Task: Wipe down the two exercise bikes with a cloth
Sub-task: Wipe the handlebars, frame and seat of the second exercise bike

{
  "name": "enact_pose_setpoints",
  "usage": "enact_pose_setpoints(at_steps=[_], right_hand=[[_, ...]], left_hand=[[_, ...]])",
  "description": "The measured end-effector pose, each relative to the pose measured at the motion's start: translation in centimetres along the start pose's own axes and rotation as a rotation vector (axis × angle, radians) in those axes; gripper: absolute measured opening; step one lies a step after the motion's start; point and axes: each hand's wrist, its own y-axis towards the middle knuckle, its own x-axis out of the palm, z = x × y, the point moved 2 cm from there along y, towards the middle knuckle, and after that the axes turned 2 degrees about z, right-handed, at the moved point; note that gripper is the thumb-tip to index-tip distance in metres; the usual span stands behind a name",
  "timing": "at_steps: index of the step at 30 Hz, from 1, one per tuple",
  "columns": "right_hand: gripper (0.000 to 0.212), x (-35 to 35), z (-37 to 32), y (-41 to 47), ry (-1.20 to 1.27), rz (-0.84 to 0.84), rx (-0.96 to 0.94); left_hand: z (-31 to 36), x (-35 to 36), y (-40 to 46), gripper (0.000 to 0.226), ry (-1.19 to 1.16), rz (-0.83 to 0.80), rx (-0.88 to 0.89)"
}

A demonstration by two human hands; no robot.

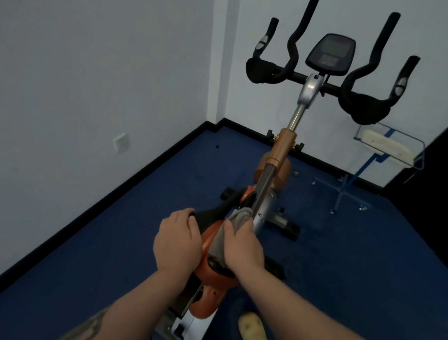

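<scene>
The grey cloth [232, 229] lies bunched on the orange frame of the exercise bike [278, 158], pressed against the base of the silver post that rises toward the handlebars. The right hand [243, 248] covers the cloth from above, its fingers curled over it and pinning it to the orange housing just beside the post. The left hand [177, 243] rests on the near left side of the same housing, fingers bent round its black-and-orange edge, close to the right hand but not touching the cloth.

The bike stands on blue carpet [371, 264] in the corner of a white-walled room, with black handlebars [293, 75] and a dark console [331, 53] at its far end. Beyond it to the right stands a blue wire stand [352, 181] holding a pale object in its clear tray. A wall socket [121, 142] sits low on the left wall. A foot in a cream slipper [253, 335] shows near the bottom edge.
</scene>
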Motion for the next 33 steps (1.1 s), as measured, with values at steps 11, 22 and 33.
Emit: enact_pose_setpoints(at_steps=[11, 22, 33], right_hand=[[0.060, 0.2, -0.8, 1.4, -0.031, 0.064, 0.051], [0.071, 1.2, 0.5, -1.0, -0.145, 0.155, -0.144], [0.074, 2.1, 1.9, -3.9, -0.144, 0.152, -0.250]], left_hand=[[0.1, -0.1, 0.1, 0.032, 0.022, -0.021, 0.017], [0.1, 0.0, 0.0, 0.031, 0.026, -0.009, 0.019], [0.0, 0.0, 0.0, 0.031, 0.014, 0.002, 0.018]])
